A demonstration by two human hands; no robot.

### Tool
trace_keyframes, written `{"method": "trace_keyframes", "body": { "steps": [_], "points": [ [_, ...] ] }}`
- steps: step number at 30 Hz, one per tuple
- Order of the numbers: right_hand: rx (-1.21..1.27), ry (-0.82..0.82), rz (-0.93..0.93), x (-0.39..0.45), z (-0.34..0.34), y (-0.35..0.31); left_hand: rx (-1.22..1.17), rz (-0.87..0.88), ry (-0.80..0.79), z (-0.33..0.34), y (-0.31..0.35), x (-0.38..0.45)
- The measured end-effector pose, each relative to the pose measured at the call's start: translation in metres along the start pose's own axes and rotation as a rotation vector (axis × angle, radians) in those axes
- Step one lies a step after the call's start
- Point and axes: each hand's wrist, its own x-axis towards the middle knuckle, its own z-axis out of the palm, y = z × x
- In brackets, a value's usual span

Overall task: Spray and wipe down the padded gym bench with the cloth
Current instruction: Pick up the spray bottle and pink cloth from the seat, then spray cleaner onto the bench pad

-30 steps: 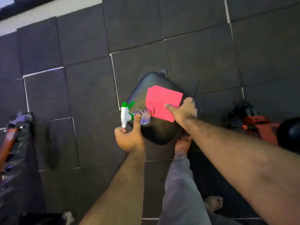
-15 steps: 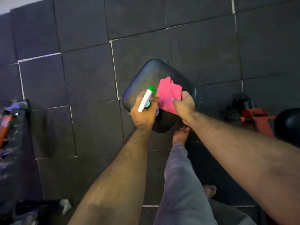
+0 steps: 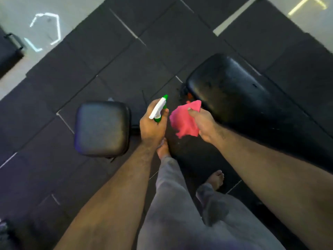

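Both hands full above the bench pads

My left hand (image 3: 152, 126) gripped the spray bottle (image 3: 159, 109) at centre frame; my right hand (image 3: 203, 123) pinched the crumpled pink cloth (image 3: 182, 120) beside it.

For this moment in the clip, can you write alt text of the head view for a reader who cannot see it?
Seen from above, a person's left hand grips a green and white spray bottle while the right hand holds a crumpled pink cloth, both off the pads. A square black seat pad lies left, a long black bench pad right, on dark floor mats.
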Motion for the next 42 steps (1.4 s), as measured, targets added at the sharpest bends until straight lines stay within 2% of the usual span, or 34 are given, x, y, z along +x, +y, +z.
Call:
{"method": "trace_keyframes", "body": {
  "steps": [5,11,14,17,20,24,28,30,33,36,42],
  "points": [
    [0.128,0.107,-0.072,-0.041,-0.153,0.006,-0.041,0.081,-0.139,0.113,0.054,-0.05],
    [0.293,0.301,-0.112,-0.064,-0.303,0.047,0.053,0.084,-0.506,0.233,0.095,-0.103],
    [0.33,0.38,-0.102,-0.065,-0.358,0.075,0.073,0.075,-0.624,0.274,0.11,-0.129],
    [0.225,0.54,-0.055,-0.064,-0.402,0.111,0.123,0.069,-0.672,0.303,0.118,-0.149],
    [-0.066,0.744,0.072,-0.066,-0.429,0.142,0.102,0.004,-0.712,0.318,0.121,-0.166],
    [-0.238,0.824,0.108,-0.066,-0.44,0.16,0.044,-0.036,-0.8,0.322,0.126,-0.177],
    [-0.487,0.959,0.106,-0.07,-0.427,0.158,0.125,-0.042,-0.791,0.316,0.122,-0.172],
    [-0.617,0.955,0.03,-0.074,-0.412,0.152,0.165,-0.039,-0.769,0.308,0.121,-0.167],
    [-0.811,0.804,-0.124,-0.071,-0.383,0.135,0.158,-0.081,-0.747,0.295,0.126,-0.153],
    [-0.896,0.661,-0.264,-0.063,-0.345,0.112,0.145,-0.123,-0.714,0.279,0.126,-0.134],
    [-1.115,0.373,-0.363,-0.021,-0.265,0.056,0.161,-0.24,-0.439,0.233,0.102,-0.076]
  ]
}}
